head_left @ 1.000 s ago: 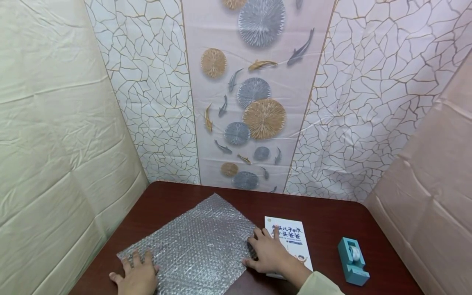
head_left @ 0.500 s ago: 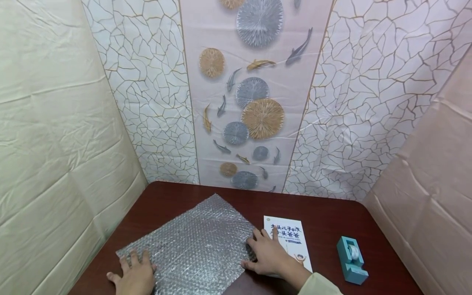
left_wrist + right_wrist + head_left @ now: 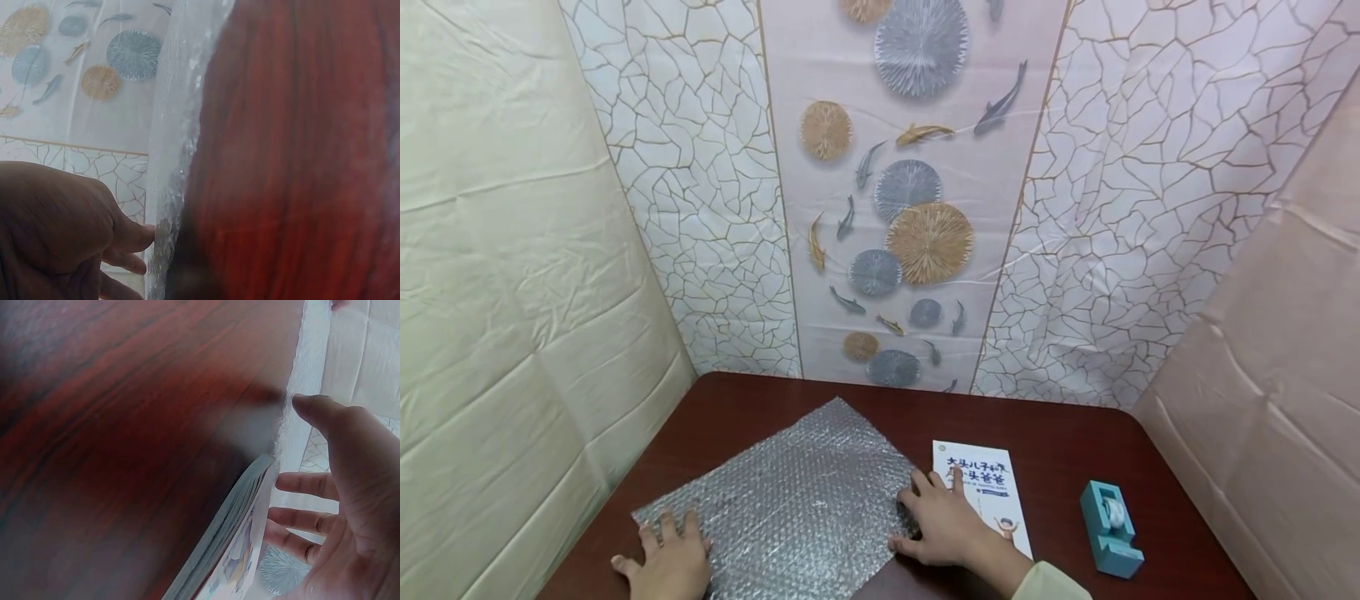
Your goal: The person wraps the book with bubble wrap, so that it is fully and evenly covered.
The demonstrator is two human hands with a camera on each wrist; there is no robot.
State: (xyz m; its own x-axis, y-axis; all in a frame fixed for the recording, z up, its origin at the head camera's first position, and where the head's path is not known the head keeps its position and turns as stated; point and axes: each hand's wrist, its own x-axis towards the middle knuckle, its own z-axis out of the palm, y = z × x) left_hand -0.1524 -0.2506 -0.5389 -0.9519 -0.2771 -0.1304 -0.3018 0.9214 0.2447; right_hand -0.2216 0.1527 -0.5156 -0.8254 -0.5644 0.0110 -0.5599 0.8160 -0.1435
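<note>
A sheet of clear bubble wrap [image 3: 812, 492] lies spread at an angle on the dark red wooden table [image 3: 752, 400]. My left hand [image 3: 672, 558] rests on its left corner with the fingers spread. At the sheet's right corner, my right hand [image 3: 943, 521] lies with thumb and fingers apart, its fingertips on the wrap's edge and on a white book [image 3: 1000, 500]. The book has blue Chinese lettering and a cartoon child on its cover; the hand hides part of its left side. In the right wrist view, the book's page edges [image 3: 234, 506] show beside the fingers.
A teal tape dispenser [image 3: 1111, 529] with a roll of clear tape stands right of the book. Patterned fabric [image 3: 887, 208] hangs behind the table's far edge, and plain pale fabric walls [image 3: 527, 292] close in both sides.
The head view has shifted slightly, so everything sits a little further left in it. Both hands keep their places on the bubble wrap and the book.
</note>
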